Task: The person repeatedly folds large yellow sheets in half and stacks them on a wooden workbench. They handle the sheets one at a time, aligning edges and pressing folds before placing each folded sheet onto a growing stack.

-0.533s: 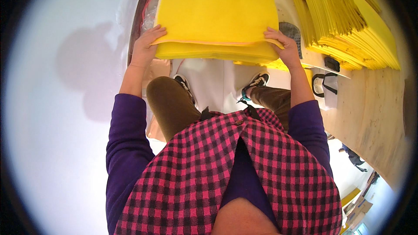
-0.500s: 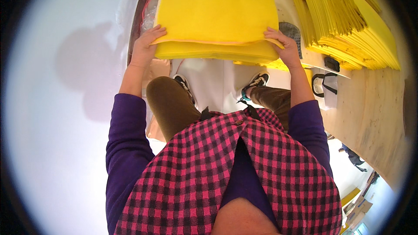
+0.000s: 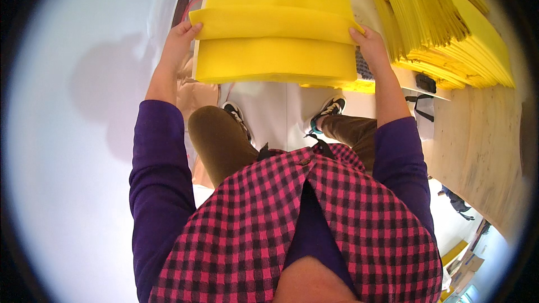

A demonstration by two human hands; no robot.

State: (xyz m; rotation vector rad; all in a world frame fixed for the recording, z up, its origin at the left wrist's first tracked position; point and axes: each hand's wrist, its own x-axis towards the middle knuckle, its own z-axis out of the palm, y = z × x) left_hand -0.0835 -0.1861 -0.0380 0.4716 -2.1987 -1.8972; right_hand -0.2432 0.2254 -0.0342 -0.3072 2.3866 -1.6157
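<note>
Yellow stack (image 3: 275, 63): 1, taken as landmark; its layers are too fine to count. Raised yellow flap (image 3: 275, 24): 1, across the stack. Hands: 2, namely left hand (image 3: 181, 36) at the stack's left side, right hand (image 3: 370, 45) at its right. Yellow bundles (image 3: 466, 64) right of stack: several, overlapping, exact number unclear. Small black object (image 3: 425, 83): 1, right of stack. Bag (image 3: 425, 126): 1, right of stack, nearer the wearer. Shoes: 2, left shoe (image 3: 236, 115) and right shoe (image 3: 333, 106), both on the stack's near side. Purple sleeves (image 3: 160, 151): 2, same side. Checked garment (image 3: 236, 235): 1, same side.

Workshop, piled yellow sheets (image 3: 275, 59), wooden worktable (image 3: 469, 129), cardboard boxes (image 3: 469, 264)
</note>
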